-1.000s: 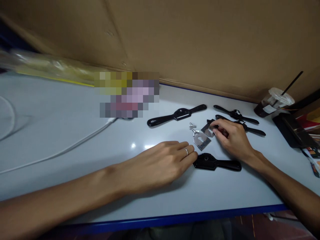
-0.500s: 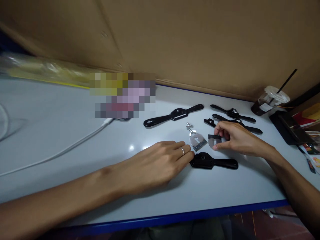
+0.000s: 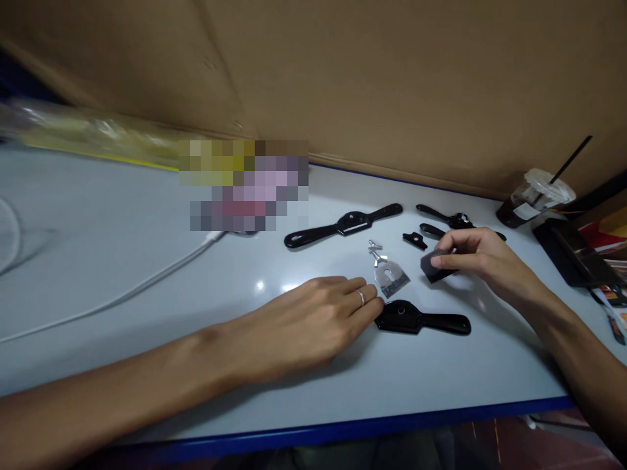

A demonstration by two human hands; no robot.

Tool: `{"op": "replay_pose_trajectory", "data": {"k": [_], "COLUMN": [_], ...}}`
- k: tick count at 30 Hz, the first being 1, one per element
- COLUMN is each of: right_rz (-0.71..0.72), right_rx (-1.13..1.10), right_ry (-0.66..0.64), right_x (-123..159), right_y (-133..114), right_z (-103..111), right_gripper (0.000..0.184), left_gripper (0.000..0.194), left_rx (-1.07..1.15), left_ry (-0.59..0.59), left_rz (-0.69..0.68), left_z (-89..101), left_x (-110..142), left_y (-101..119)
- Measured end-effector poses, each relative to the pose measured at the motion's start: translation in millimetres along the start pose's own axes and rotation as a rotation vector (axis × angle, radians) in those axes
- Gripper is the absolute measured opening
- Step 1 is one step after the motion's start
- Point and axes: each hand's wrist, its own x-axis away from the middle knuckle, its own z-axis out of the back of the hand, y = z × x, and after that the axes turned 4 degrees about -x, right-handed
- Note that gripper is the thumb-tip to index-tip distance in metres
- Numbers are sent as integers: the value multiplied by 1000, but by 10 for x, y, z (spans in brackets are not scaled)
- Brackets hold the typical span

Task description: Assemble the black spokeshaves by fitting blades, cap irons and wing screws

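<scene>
My right hand pinches a flat blade, held tilted above the table. My left hand is closed over the near end of a black spokeshave body; that handle is hidden under my fingers. Between my hands lies a second, silver blade with a slot and a dark edge. Just behind this blade are small silver thumbscrews. A small black cap piece rests left of my right hand.
Another black spokeshave body lies farther back. Two more spokeshaves are at the right, one partly covered by my right hand. A lidded drink cup with a straw stands near the cardboard wall. A white cable crosses the left side.
My right hand has raised the blade from near the tabletop and turned it, uncovering the black cap piece. My left hand stays on the spokeshave. The view has shifted slightly.
</scene>
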Motion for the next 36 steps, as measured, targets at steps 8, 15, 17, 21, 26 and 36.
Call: {"op": "replay_pose_trajectory", "data": {"k": [8,15,17,21,26,36], "right_rz": [81,-63,-31,42,-9,4], "right_rx": [33,-240,-253,-254,-246,-199], "right_ry": [202,-7,15,67,-59,-43], "right_x": [-27,-8,-1,4,33,127], "right_y": [78,91,86,70,71,27], "right_z": [-59,-77,-96,-149,-195,-365], "right_gripper": [19,20,25,36,32,15], "left_gripper": [27,25,26,28,27,28], "left_rx": [-2,-14,-25,-20,0,13], "left_ry": [-12,-25,-30,-34,-21,-9], "left_rz": [-1,-7,-3,-1,2,7], "left_z": [-16,11,17,9,-20,6], "left_x": [-8,-18,-21,-12,-4,-17], "left_y": [-2,2,0,-2,-3,2]}}
